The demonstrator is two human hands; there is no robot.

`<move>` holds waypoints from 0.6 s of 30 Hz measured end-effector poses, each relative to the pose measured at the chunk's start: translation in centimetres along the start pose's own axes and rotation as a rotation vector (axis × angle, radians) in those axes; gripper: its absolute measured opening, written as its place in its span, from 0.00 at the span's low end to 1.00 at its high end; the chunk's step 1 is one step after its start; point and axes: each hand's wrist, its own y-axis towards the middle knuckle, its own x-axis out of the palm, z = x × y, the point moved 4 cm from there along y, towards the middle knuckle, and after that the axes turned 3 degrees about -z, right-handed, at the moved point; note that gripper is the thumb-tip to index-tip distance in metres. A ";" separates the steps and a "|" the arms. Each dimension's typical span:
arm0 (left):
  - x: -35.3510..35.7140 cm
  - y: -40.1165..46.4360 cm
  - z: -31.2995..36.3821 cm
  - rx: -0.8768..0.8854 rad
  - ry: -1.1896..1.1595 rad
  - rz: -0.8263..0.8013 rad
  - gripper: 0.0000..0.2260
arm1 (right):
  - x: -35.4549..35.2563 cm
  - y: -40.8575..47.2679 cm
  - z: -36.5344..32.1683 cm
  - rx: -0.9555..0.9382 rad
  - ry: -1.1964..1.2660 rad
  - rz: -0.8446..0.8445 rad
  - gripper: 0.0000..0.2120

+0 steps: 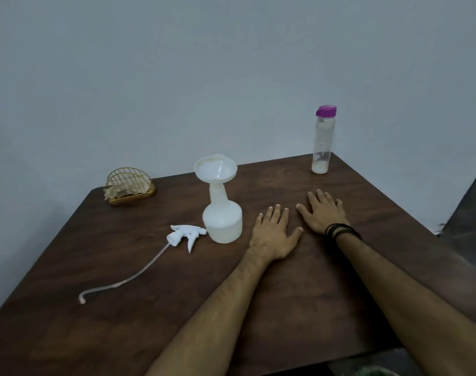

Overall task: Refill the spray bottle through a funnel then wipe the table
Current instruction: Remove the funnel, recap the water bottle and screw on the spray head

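Note:
A white translucent spray bottle (222, 221) stands upright mid-table with a white funnel (215, 168) seated in its neck. Its trigger head (185, 235) with a long dip tube lies flat on the table to the bottle's left. A tall clear bottle (323, 141) with a purple cap stands near the far right corner, a little white liquid at its bottom. My left hand (273, 236) lies flat on the table just right of the spray bottle, fingers straight. My right hand (322, 213), with black bands at the wrist, rests flat beside it. Neither holds anything.
A gold wire holder (129, 189) with crumpled cloth or paper sits at the far left corner of the dark wooden table (122, 308). A plain wall stands behind. The table's right edge drops to a dark floor.

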 end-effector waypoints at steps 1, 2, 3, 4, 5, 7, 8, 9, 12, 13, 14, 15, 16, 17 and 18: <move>0.0 -1.1 -0.6 0.022 -0.011 0.002 0.34 | 0.0 -0.5 -0.3 -0.007 -0.009 -0.005 0.34; -0.2 -2.3 -1.2 0.041 -0.023 0.007 0.33 | 0.0 -1.0 -0.6 -0.011 -0.011 -0.011 0.34; -0.3 -3.5 -1.8 0.058 -0.035 0.016 0.33 | 0.0 -1.5 -1.0 -0.013 -0.008 -0.019 0.34; -0.5 -4.7 -2.4 0.073 -0.049 0.027 0.33 | 0.1 -1.9 -1.5 -0.018 0.000 -0.028 0.35; -0.7 -5.8 -3.0 0.087 -0.065 0.041 0.32 | 0.1 -2.4 -2.2 -0.030 0.015 -0.032 0.36; -1.1 -7.8 -3.8 0.108 -0.099 0.067 0.31 | 0.0 -3.6 -4.1 -0.085 0.109 -0.019 0.37; -1.2 -8.8 -4.2 0.113 -0.114 0.081 0.31 | -0.1 -4.2 -5.2 -0.115 0.213 -0.007 0.38; -1.4 -9.6 -4.6 0.118 -0.125 0.098 0.30 | -0.2 -4.9 -6.3 -0.140 0.355 0.004 0.38; -2.1 -11.9 -5.8 0.127 -0.142 0.205 0.24 | -0.5 -6.5 -10.1 -0.236 0.813 -0.003 0.36; -2.5 -12.5 -6.3 0.126 -0.151 0.263 0.20 | -0.7 -6.9 -11.5 -0.279 0.925 -0.015 0.35; -2.9 -13.0 -6.9 0.119 -0.174 0.339 0.17 | -0.9 -7.2 -12.7 -0.317 1.020 -0.032 0.35; -3.3 -13.5 -7.5 0.104 -0.210 0.428 0.13 | -1.3 -7.5 -13.9 -0.344 1.096 -0.044 0.35; -3.7 -14.0 -8.1 0.079 -0.249 0.524 0.10 | -1.6 -7.7 -15.0 -0.362 1.157 -0.048 0.36; -4.1 -14.4 -8.7 0.047 -0.285 0.626 0.08 | -2.0 -7.9 -16.0 -0.375 1.200 -0.045 0.37; -4.4 -14.7 -9.2 0.008 -0.314 0.725 0.07 | -2.3 -8.0 -16.8 -0.383 1.230 -0.040 0.37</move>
